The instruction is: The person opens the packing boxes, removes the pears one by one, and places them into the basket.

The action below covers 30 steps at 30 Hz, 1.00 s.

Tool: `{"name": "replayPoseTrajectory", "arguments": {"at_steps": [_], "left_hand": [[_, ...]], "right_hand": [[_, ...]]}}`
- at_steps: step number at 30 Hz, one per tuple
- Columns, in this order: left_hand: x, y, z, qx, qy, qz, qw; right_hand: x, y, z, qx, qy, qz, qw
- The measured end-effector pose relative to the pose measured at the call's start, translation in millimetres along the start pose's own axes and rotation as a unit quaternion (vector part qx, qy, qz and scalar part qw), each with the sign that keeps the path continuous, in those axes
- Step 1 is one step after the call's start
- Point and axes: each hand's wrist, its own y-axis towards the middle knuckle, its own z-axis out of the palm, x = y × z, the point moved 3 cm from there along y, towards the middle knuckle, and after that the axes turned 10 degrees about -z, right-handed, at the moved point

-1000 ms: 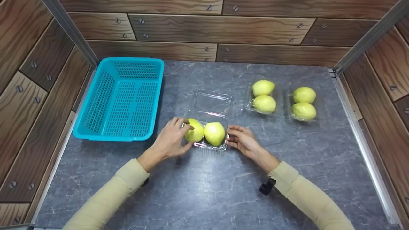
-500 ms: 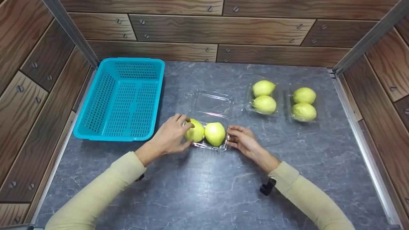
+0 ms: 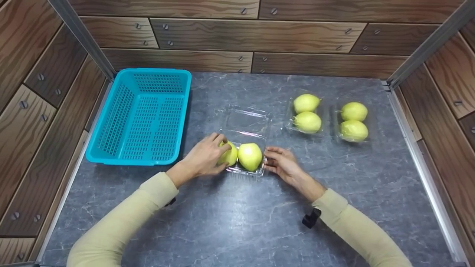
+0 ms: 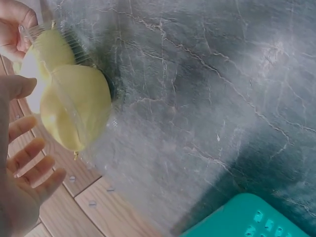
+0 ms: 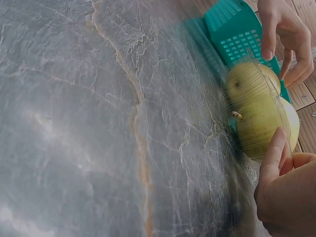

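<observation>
A clear plastic clamshell box (image 3: 245, 173) stands on the table with its lid (image 3: 248, 119) folded back, away from the person. Two yellow-green pears lie in it side by side: the left pear (image 3: 231, 154) and the right pear (image 3: 250, 156). My left hand (image 3: 206, 155) arches over the left pear, partly hiding it, with fingers spread; in the right wrist view its fingertips hang just off the fruit. My right hand (image 3: 285, 166) pinches the box's right edge between thumb and fingers, beside the right pear (image 5: 266, 123).
A turquoise perforated basket (image 3: 138, 162) stands at the left. Toward the back right lie two more clear boxes, each with two pears: one box's pear (image 3: 307, 122), the other's pear (image 3: 353, 130). Wood-patterned walls (image 3: 237, 35) enclose the table on the left, back and right.
My left hand has shifted slightly right and closer over the left pear, covering more of it. The right hand and the box stay in place.
</observation>
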Motion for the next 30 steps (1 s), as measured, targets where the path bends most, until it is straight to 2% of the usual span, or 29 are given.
{"name": "replayPoseTrajectory", "arguments": {"at_steps": [6, 12, 20, 30], "left_hand": [[-0.5, 1.9, 8.3, 0.019, -0.042, -0.005, 0.9989], [-0.9, 3.7, 12.3, 0.024, -0.068, -0.003, 0.9974], [2.1, 9.4, 15.4, 0.032, -0.069, -0.006, 0.9971], [0.8, 20.7, 15.8, 0.073, -0.056, -0.013, 0.9957]], "right_hand": [[-1.0, 1.2, -0.1, -0.001, 0.002, 0.003, 1.0], [-1.1, 0.9, -0.1, -0.004, 0.004, 0.002, 1.0], [-0.4, 0.5, 0.2, -0.001, 0.011, 0.003, 1.0], [-0.3, 0.5, -0.2, -0.003, 0.006, 0.002, 1.0]]}}
